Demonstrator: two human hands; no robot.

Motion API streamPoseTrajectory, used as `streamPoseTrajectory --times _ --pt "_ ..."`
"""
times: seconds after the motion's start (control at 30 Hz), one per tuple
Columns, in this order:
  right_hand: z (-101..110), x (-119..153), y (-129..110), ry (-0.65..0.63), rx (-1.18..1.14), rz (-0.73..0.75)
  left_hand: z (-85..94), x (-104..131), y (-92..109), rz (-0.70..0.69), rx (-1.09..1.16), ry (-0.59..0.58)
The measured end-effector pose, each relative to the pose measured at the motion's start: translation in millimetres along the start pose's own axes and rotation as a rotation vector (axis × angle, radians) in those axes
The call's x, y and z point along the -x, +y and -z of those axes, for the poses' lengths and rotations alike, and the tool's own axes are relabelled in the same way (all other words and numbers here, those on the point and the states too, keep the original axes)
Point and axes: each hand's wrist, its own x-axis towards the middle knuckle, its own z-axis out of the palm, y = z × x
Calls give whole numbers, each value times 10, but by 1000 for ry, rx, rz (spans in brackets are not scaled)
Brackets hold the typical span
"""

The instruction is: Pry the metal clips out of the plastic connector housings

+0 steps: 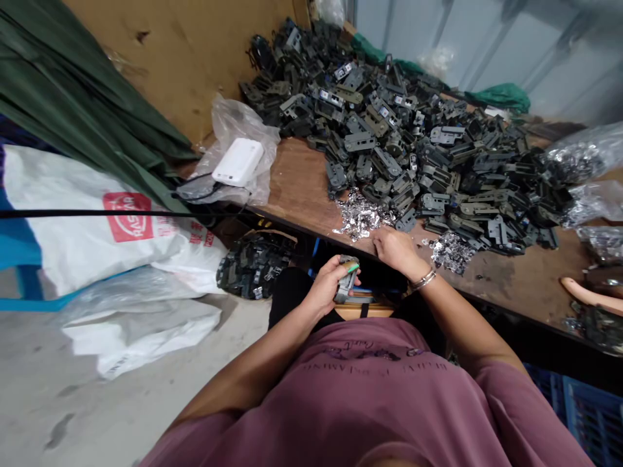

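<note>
My left hand (pixel 327 285) is closed around a grey plastic part (pixel 346 283) and holds it over my lap, just off the table's front edge. A bright green patch shows at the tip of that thumb. At the table edge, my right hand (pixel 396 250) has its fingers pinched together beside a small heap of shiny metal pieces (pixel 360 215). Whatever those fingertips may hold is hidden. A second heap of shiny metal pieces (pixel 452 251) lies right of this hand. Behind both heaps rises a large pile of grey and dark green plastic parts (pixel 389 139).
A white box-shaped device (pixel 238 162) sits on clear plastic at the table's left. Below it, more dark parts (pixel 256 263) fill a container. White sacks (pixel 82 220) stand at left, a black cable crossing them. Plastic bags (pixel 594 152) and an orange-handled tool (pixel 591 295) lie at right.
</note>
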Motion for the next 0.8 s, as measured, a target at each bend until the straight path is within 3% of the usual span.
streamPoseTrajectory --times 0.17,0.3,0.43,0.63,0.8 --pt "32 90 31 44 -135 23 -25 -56 -51 17 -22 12" --pt "-44 -35 -124 141 -195 67 -100 -66 -62 20 -49 -21" --pt "-108 -146 -185 112 -133 90 -93 -40 -42 14 -60 -10" --pt "-106 7 5 69 -82 -12 5 -48 -67 13 -36 33" --pt "-126 167 155 57 -101 -83 -50 -84 -114 47 -49 20"
